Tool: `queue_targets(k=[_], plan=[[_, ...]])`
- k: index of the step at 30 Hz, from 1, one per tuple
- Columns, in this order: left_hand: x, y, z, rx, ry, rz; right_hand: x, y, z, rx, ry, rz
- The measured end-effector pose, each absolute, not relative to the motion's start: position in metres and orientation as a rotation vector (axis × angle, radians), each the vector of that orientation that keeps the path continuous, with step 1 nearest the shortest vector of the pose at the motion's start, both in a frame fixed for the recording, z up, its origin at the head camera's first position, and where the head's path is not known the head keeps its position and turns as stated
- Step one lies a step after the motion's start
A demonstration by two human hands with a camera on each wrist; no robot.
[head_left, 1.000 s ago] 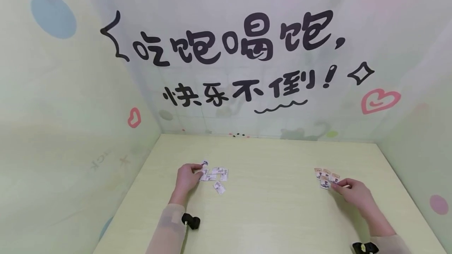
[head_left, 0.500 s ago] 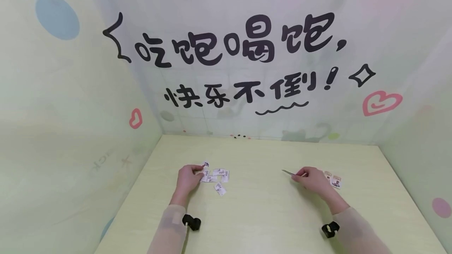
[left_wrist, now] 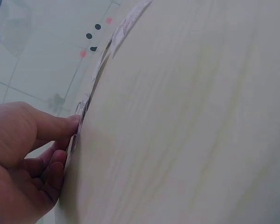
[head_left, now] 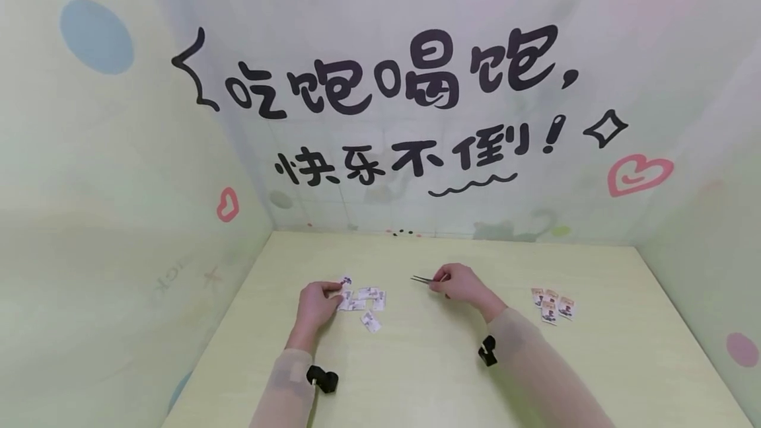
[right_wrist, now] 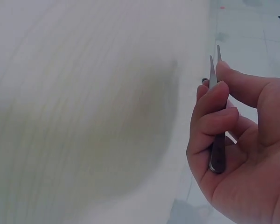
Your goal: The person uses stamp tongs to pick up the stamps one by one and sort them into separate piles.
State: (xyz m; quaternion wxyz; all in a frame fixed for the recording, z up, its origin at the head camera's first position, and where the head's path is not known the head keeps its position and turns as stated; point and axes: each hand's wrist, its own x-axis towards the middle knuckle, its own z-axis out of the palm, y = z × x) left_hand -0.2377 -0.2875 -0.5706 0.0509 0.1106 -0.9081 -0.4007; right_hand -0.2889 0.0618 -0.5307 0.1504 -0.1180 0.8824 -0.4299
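Note:
In the head view, my left hand (head_left: 318, 302) is at the left cluster of small printed paper cards (head_left: 371, 292). Its index finger and thumb touch the cards at the cluster's left edge, at and below the topmost card (head_left: 347, 281). The left wrist view shows the thumb tip right at a thin paper edge (left_wrist: 76, 140), with the other fingers bent below it. My right hand (head_left: 460, 284) grips metal tweezers (right_wrist: 218, 140) to the right of that cluster. The tweezer tips point left and stand slightly apart, with nothing between them.
Several cards with orange tops (head_left: 549, 309) lie in a group at the right of the light wooden table (head_left: 416, 362). One loose card (head_left: 371, 321) lies just in front of the left cluster. Printed fabric walls (head_left: 416, 210) surround the table's back and sides.
My right hand has moved left from the orange-topped cards toward the left cluster, bringing the tweezers with it and uncovering the right group. My left hand has stayed by the left cards.

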Motion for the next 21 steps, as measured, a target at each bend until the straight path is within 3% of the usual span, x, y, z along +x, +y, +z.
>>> queue_targets(k=[21], plan=[[-0.235, -0.286, -0.568, 0.337, -2.771, -1.228, -0.303, -0.008, -0.545, -0.32, 2.569, -1.271]])
